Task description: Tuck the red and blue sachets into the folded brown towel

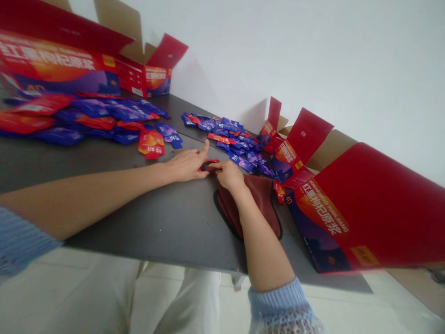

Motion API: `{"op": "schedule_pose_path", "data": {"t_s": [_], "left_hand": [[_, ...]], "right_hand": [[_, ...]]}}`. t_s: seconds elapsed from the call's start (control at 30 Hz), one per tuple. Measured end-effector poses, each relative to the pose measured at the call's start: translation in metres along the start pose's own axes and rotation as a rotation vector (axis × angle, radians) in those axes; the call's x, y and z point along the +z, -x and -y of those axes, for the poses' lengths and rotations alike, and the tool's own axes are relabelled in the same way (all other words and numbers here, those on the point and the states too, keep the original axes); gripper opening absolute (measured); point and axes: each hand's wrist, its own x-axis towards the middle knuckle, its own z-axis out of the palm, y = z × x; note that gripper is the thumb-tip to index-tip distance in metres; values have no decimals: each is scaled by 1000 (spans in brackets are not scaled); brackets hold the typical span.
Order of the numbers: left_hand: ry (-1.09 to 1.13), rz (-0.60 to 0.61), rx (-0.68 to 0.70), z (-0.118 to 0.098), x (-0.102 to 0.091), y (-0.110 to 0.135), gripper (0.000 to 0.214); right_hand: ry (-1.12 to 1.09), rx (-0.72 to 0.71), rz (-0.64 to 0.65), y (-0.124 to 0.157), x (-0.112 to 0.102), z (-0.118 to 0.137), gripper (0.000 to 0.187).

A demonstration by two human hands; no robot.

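Observation:
My left hand (189,164) is at the middle of the grey table, one finger raised and the lower fingertips pinching a small red sachet (213,161). Most of that sachet is hidden by the hands and the cloth. My right hand (230,174) is closed on a brown cloth (261,199) with a dark edge, its index finger pressing a fold of it against the sachet. The rest of the cloth hangs loosely over the table under my right forearm. Just beyond my hands lies a pile of blue and red sachets (239,146).
Another larger sachet pile (93,113) spreads at the left, with a loose red sachet (151,144) at its near end. Open red cartons stand behind it (69,69) and along the right, the nearest being a large carton (320,222). A white wall (313,55) rises behind the table (167,222).

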Motion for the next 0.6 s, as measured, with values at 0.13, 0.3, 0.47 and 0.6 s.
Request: {"op": "schedule_pose_path", "data": {"t_s": [0.13, 0.3, 0.47, 0.6], "left_hand": [[-158, 44, 76, -9, 1, 0, 77], [-225, 9, 109, -17, 0, 7, 62], [33, -212, -122, -6, -2, 7, 53], [438, -350, -304, 21, 6, -5, 39]], "right_hand": [[133, 230, -95, 9, -9, -15, 40], [173, 409, -169, 12, -14, -32, 37], [22, 333, -345, 9, -11, -23, 42], [-98, 118, -630, 11, -8, -2, 49]]}}
